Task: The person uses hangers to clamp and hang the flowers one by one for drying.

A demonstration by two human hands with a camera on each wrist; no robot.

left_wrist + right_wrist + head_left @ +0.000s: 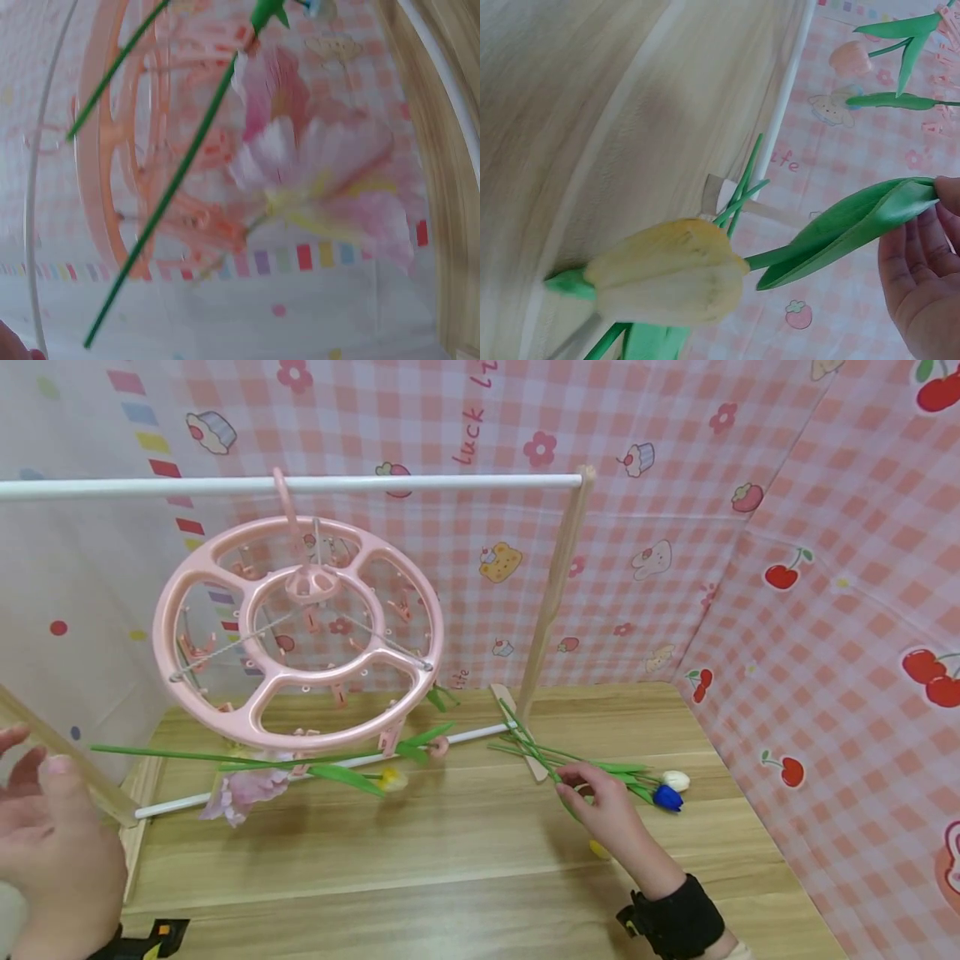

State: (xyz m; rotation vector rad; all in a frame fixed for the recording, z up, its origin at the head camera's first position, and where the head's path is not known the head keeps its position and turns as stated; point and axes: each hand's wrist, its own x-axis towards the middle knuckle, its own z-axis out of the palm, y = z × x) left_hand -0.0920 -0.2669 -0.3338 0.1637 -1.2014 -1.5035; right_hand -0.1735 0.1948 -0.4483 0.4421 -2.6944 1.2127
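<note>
My right hand (pixel 600 810) pinches the leaf and stem of a yellow tulip (pixel 667 270), whose bloom hangs below the wrist in the head view. Beneath it on the table lie a white tulip (pixel 676 781) and a blue tulip (pixel 667 798), stems crossing. My left hand (pixel 60 843) is raised at the left edge, fingers spread and holding nothing. Near it hangs a pink round clip hanger (pixel 266 702). A large pink flower (pixel 247 793), another yellow tulip (pixel 392 779) and a pale pink tulip (pixel 438 746) hang from its clips.
A white rod (pixel 465 482) carries the hanger by its hook. Wooden posts (pixel 555 585) and a lower white rod (pixel 480 734) complete the stand on the wooden table (pixel 375 877). Pink checked cloth (pixel 847 627) covers the walls behind and to the right.
</note>
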